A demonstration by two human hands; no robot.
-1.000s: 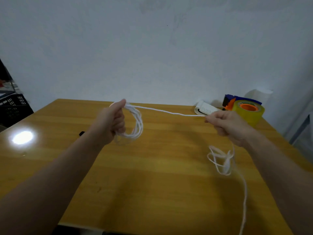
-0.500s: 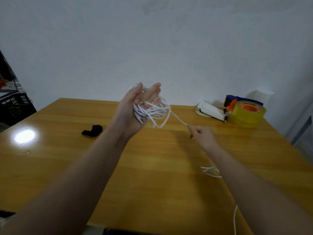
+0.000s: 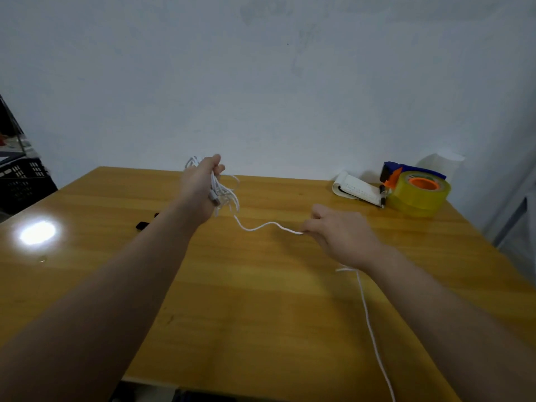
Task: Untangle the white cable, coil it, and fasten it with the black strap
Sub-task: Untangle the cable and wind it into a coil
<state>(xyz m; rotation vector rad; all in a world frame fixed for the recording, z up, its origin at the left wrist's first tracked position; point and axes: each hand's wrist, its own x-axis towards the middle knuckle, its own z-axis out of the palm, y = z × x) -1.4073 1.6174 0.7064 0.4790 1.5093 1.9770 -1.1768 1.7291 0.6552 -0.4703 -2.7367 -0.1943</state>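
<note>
My left hand (image 3: 200, 190) is raised above the far middle of the wooden table (image 3: 261, 300) and grips a bundle of loops of the white cable (image 3: 224, 195), with a plug end hanging by the palm. From the bundle a slack strand runs right to my right hand (image 3: 339, 235), which pinches it low over the table. The rest of the cable trails from under my right wrist toward the near table edge. The black strap (image 3: 142, 225) lies on the table left of my left forearm, partly hidden by it.
At the back right stand a yellow tape roll (image 3: 417, 195) on a blue and orange dispenser, and a white notepad (image 3: 358, 190) with a pen. A black crate (image 3: 20, 181) sits off the table's left side. A wall rises behind.
My left hand has closed its fingers round the cable loops and dropped lower. My right hand has moved right and toward me, drawing out a slack strand between the hands.
</note>
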